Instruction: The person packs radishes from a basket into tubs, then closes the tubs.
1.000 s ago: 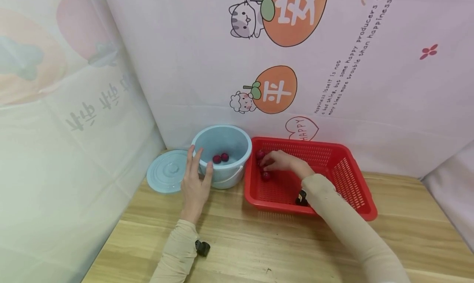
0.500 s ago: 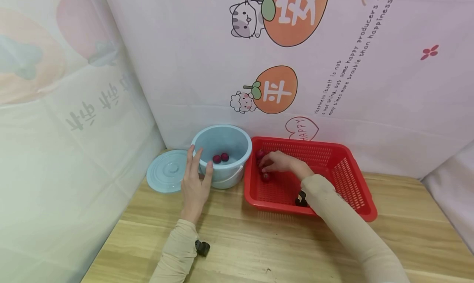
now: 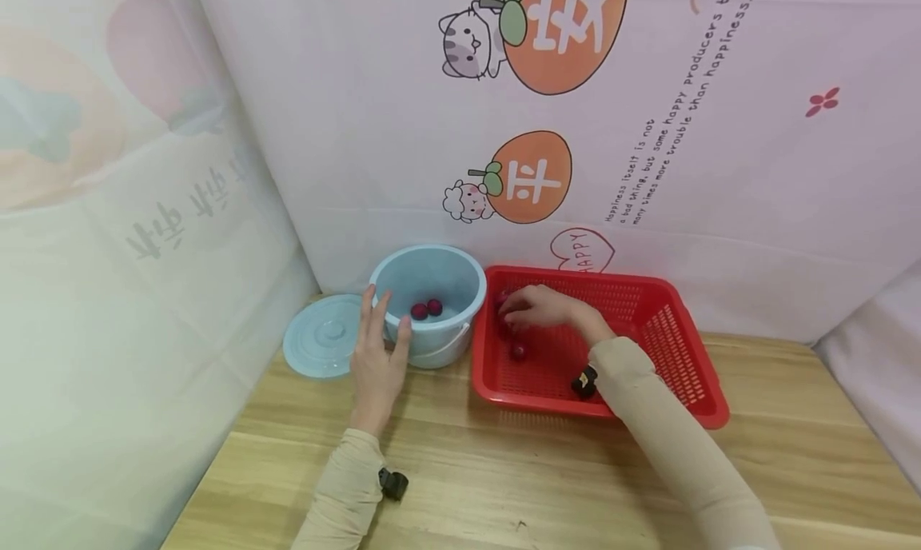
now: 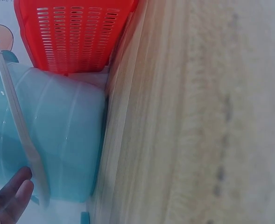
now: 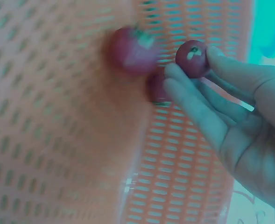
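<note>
Right hand (image 3: 541,307) pinches a red fruit (image 5: 192,59) — left hand (image 3: 377,364) beside the bucket (image 3: 430,342).

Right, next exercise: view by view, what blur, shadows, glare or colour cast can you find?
Head: mostly sharp, with a soft shadow below the red basket; left wrist: thin highlights on the bucket, table softening rightward; right wrist: bluish cast on the fingers, basket washed orange, leftmost fruit blurred.

A bucket (image 3: 430,342) stands on a table (image 3: 475,478) just right of a person's left hand (image 3: 377,370), two round fruits (image 3: 420,311) inside, a lid (image 3: 322,338) left of that hand. The right hand (image 3: 540,308) is in a basket (image 3: 518,399) beside the bucket, one fruit (image 5: 192,59) in its grip, another fruit (image 3: 519,351) nearer the person. A cloth (image 3: 360,134) hangs behind.
</note>
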`<action>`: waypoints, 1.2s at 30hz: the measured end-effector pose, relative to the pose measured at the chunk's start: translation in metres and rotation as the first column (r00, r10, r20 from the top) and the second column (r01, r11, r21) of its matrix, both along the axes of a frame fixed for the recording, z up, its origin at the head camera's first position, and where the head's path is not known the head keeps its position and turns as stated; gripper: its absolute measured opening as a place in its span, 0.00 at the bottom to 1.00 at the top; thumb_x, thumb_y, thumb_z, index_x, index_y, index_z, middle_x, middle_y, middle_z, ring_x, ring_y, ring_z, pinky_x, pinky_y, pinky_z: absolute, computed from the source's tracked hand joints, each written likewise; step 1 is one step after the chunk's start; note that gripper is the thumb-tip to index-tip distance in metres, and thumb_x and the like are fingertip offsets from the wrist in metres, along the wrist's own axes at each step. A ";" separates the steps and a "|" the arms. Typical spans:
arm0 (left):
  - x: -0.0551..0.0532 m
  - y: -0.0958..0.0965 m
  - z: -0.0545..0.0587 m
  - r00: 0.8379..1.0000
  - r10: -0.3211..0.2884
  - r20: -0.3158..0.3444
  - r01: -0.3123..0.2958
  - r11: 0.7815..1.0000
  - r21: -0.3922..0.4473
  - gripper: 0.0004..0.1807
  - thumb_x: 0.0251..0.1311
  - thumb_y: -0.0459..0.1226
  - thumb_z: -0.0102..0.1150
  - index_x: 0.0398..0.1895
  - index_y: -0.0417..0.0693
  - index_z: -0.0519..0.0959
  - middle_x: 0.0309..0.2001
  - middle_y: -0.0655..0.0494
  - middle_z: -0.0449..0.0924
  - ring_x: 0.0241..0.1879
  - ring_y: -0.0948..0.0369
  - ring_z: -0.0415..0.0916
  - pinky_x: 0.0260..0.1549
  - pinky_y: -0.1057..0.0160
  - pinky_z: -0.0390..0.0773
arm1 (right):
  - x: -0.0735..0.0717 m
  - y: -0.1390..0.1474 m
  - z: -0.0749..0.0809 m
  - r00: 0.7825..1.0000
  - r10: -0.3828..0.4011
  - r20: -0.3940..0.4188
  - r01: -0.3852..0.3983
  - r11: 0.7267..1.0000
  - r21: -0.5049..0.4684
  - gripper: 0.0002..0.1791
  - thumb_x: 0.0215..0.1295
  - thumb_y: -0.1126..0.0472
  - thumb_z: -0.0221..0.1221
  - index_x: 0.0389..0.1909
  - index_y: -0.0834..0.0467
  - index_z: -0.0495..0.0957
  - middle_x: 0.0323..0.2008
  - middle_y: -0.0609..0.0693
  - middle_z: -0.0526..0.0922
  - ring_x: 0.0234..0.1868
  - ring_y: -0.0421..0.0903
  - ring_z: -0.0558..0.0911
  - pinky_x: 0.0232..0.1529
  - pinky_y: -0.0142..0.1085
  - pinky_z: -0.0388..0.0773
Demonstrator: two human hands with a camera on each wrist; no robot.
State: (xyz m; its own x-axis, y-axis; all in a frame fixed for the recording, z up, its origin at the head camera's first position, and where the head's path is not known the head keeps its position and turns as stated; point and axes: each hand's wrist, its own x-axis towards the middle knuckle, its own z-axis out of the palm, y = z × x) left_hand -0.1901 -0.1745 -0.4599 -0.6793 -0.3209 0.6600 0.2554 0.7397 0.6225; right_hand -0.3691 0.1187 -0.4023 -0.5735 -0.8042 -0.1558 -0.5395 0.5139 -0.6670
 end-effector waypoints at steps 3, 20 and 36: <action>0.001 0.001 -0.001 1.000 0.005 -0.006 -0.005 1.000 -0.001 0.32 0.78 0.55 0.52 0.80 0.58 0.68 0.84 0.63 0.54 0.22 0.61 0.70 0.16 0.61 0.68 | 0.000 0.007 0.008 0.992 -0.034 0.122 0.049 0.991 -0.122 0.21 0.78 0.63 0.61 0.68 0.63 0.79 0.58 0.58 0.86 0.55 0.54 0.87 0.56 0.49 0.83; 0.001 0.002 -0.001 1.000 0.007 0.007 -0.007 1.000 0.003 0.32 0.78 0.56 0.51 0.81 0.61 0.67 0.84 0.64 0.54 0.22 0.61 0.70 0.16 0.62 0.68 | 0.005 0.012 0.042 0.876 -0.049 0.479 0.394 0.644 -0.655 0.24 0.77 0.63 0.62 0.71 0.61 0.76 0.66 0.67 0.77 0.64 0.59 0.82 0.68 0.56 0.68; 0.002 0.000 -0.001 1.000 -0.003 0.009 0.003 1.000 0.003 0.32 0.78 0.56 0.51 0.80 0.56 0.68 0.84 0.63 0.54 0.21 0.62 0.70 0.16 0.62 0.69 | 0.020 -0.033 0.040 0.888 0.063 0.455 0.301 0.669 -0.680 0.23 0.79 0.64 0.60 0.71 0.62 0.76 0.64 0.62 0.80 0.64 0.57 0.82 0.67 0.57 0.69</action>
State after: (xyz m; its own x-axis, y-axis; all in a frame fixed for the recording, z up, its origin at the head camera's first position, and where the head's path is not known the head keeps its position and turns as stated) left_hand -0.1880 -0.1743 -0.4611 -0.6857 -0.3211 0.6532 0.2519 0.7372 0.6269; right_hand -0.3492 0.0854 -0.3627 -0.6971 -0.6897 0.1960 -0.0928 -0.1843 -0.9785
